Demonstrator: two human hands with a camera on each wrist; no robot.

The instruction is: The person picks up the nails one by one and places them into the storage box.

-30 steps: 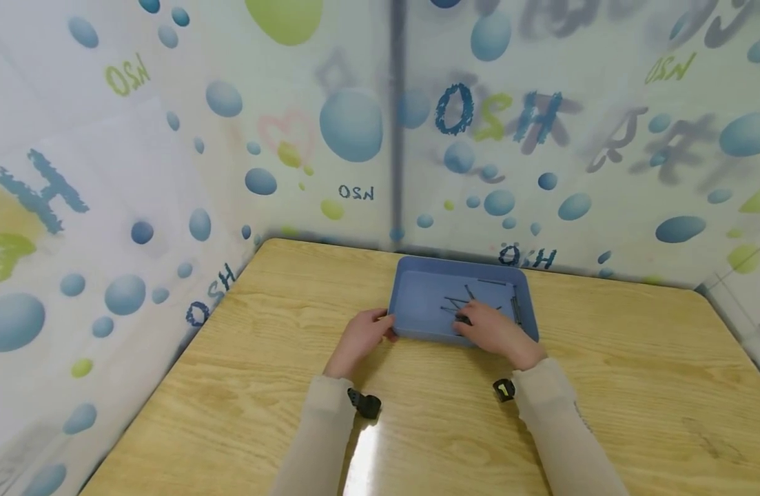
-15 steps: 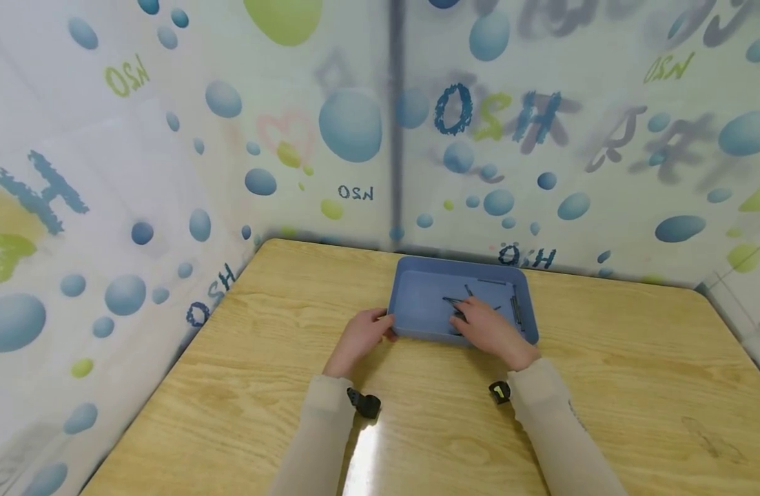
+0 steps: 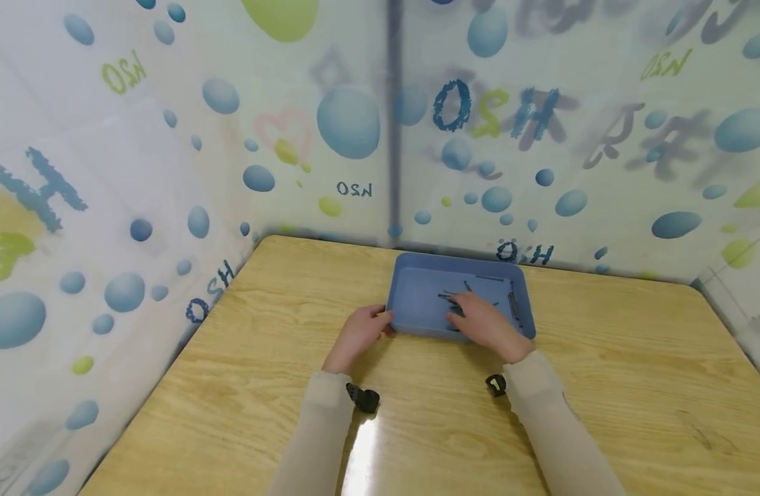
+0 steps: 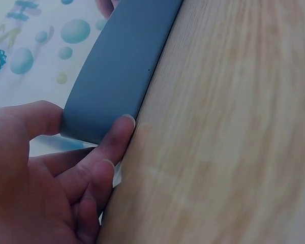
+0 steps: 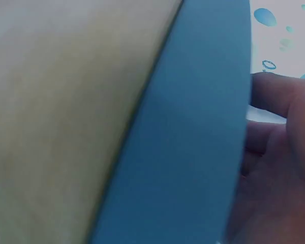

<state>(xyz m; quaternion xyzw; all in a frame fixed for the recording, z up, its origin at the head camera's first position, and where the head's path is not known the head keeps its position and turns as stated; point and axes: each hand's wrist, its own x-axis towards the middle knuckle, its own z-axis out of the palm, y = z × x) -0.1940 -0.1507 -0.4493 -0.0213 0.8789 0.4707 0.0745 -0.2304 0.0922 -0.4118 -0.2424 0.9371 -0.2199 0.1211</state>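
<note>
A shallow blue tray point(image 3: 417, 293) lies on the wooden table. My left hand point(image 3: 359, 332) holds its near left corner; in the left wrist view the thumb meets the rim and the fingertips point(image 4: 123, 127) lie on the outer wall. Inside the tray, right of its middle, my right hand point(image 3: 486, 324) pinches several thin dark nails point(image 3: 444, 296), whose ends stick out past the fingers. Much of that bunch is hidden under the hand. In the right wrist view the tray wall covers the fingertips of the right hand point(image 5: 282, 152).
More nails point(image 3: 513, 305) lie along the tray's right wall, and one loose nail point(image 3: 490, 278) is near the back wall. A patterned wall point(image 3: 330, 207) stands close behind the tray. The wooden table point(image 3: 280, 303) extends to both sides.
My right hand has shifted slightly left inside the tray. The nails that were spread beside its fingers are drawn together into a bunch. The left hand stays at the tray's corner.
</note>
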